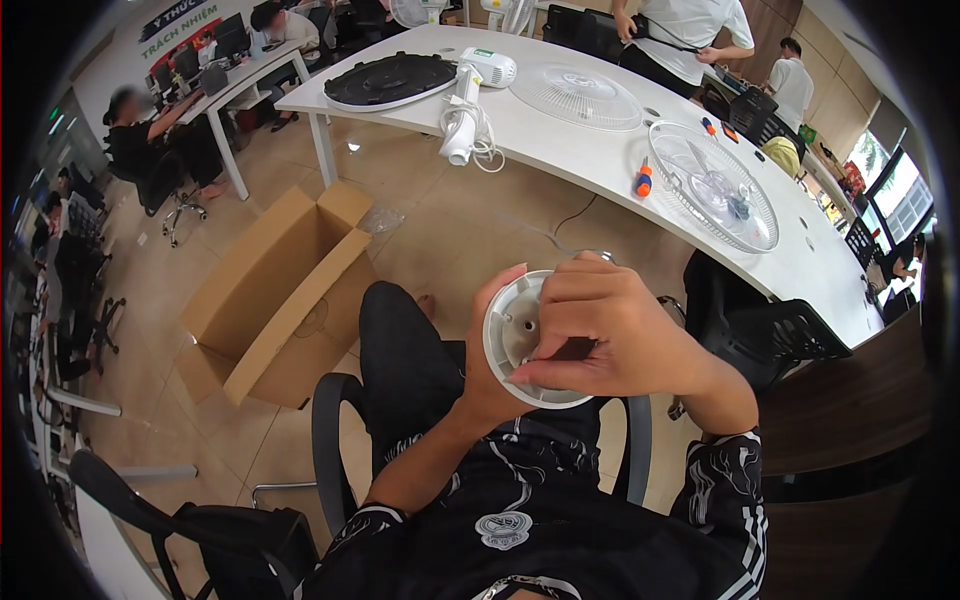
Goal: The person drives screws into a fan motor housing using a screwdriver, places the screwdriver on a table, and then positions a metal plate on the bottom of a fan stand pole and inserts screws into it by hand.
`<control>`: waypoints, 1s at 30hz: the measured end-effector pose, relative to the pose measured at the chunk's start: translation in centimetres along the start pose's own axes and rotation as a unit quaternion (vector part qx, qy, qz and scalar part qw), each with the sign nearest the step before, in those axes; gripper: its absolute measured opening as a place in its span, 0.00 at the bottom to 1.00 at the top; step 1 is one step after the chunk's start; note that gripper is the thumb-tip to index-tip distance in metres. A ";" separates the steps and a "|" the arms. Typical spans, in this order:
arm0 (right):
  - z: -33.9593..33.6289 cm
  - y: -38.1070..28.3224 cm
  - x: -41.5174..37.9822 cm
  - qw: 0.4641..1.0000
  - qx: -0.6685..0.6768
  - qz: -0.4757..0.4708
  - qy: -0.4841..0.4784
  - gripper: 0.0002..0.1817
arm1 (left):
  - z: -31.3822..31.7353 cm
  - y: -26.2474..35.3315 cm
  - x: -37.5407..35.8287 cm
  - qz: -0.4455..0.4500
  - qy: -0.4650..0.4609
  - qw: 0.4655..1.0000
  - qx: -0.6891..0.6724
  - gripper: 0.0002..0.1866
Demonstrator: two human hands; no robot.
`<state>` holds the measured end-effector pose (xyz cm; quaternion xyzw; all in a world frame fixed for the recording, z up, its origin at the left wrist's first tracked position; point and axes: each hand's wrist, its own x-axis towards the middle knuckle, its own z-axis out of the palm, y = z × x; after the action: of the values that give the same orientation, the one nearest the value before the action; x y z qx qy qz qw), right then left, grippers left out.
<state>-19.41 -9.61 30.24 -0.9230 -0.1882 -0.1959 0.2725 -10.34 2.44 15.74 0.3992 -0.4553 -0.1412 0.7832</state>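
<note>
My left hand [481, 378] is wrapped round the side of a white cup-shaped plastic part [516, 328], holding it over my lap with the hollow end facing up. Ribs and a small central hole show inside it. Reaching over the rim, my right hand [610, 325] has its fingers and thumb pinched together within the hollow. Whatever sits between those fingertips is hidden. On the table ahead lie a white fan motor and neck [478, 85] with a coiled cord, a black round base [390, 80] and two clear fan grilles [575, 95], [712, 190].
An open cardboard box [285, 300] stands on the floor to the left. An orange-and-blue screwdriver [644, 180] lies near the edge of the white table [590, 155]. A black chair [770, 340] is at right. A person in a white shirt [690, 40] stands across the table.
</note>
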 end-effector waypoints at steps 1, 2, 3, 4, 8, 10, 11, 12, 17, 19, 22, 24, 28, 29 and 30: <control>-0.1 0.0 0.1 1.000 -0.004 0.002 -0.007 0.11 | 0.0 0.0 0.1 0.006 -0.002 1.000 0.011 0.61; -0.3 0.0 0.2 1.000 -0.009 0.004 -0.014 0.11 | 0.0 0.1 0.1 0.006 -0.004 1.000 0.008 0.61; -0.4 0.0 0.2 1.000 -0.013 0.007 -0.014 0.11 | -0.1 0.2 0.0 0.007 -0.010 1.000 -0.003 0.60; -0.5 0.0 0.2 1.000 0.014 -0.007 -0.009 0.11 | -0.1 0.2 0.0 0.007 -0.016 1.000 -0.013 0.59; 0.1 0.6 0.0 0.998 0.024 -0.049 -0.019 0.11 | 0.0 0.1 0.1 0.014 -0.003 1.000 0.016 0.62; 0.2 0.2 0.2 0.999 -0.003 -0.033 -0.021 0.11 | 0.0 0.1 -0.3 -0.038 0.000 0.999 -0.031 0.62; 0.2 0.0 0.2 0.999 -0.027 -0.018 -0.025 0.11 | 0.1 0.1 -0.4 -0.038 -0.002 0.999 -0.033 0.62; -0.1 -0.2 0.2 0.999 -0.028 -0.017 -0.025 0.11 | 0.2 0.2 -0.5 -0.040 -0.003 0.999 -0.029 0.62; -0.9 -0.1 0.1 0.997 0.044 -0.040 -0.042 0.10 | -0.1 -0.1 -0.1 0.014 -0.007 1.000 0.006 0.62; -0.3 0.4 -0.1 0.998 0.020 -0.052 -0.029 0.09 | -0.2 0.0 0.1 0.030 -0.010 0.999 0.040 0.62; 0.2 0.2 -0.2 0.999 -0.015 -0.041 -0.023 0.08 | -0.5 -0.2 -0.1 0.023 -0.021 0.999 0.016 0.62; 0.0 -0.1 0.0 0.999 -0.026 -0.021 -0.030 0.08 | -0.1 0.1 -0.1 0.013 -0.004 1.000 -0.008 0.62; 0.1 0.4 0.3 0.999 0.000 -0.036 -0.010 0.11 | -0.6 0.9 0.3 0.054 -0.021 0.994 0.098 0.61; 0.3 0.8 0.2 0.997 0.025 -0.066 -0.004 0.14 | -0.6 0.7 0.1 0.054 -0.022 0.994 0.097 0.61; 0.4 0.6 0.1 0.998 0.025 -0.065 -0.004 0.14 | -0.7 0.4 -0.2 0.025 -0.018 0.998 0.060 0.61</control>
<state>-18.90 -9.83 29.74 -0.9024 -0.2541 -0.2048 0.2813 -9.95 3.20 15.75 0.4310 -0.4868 -0.1014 0.7530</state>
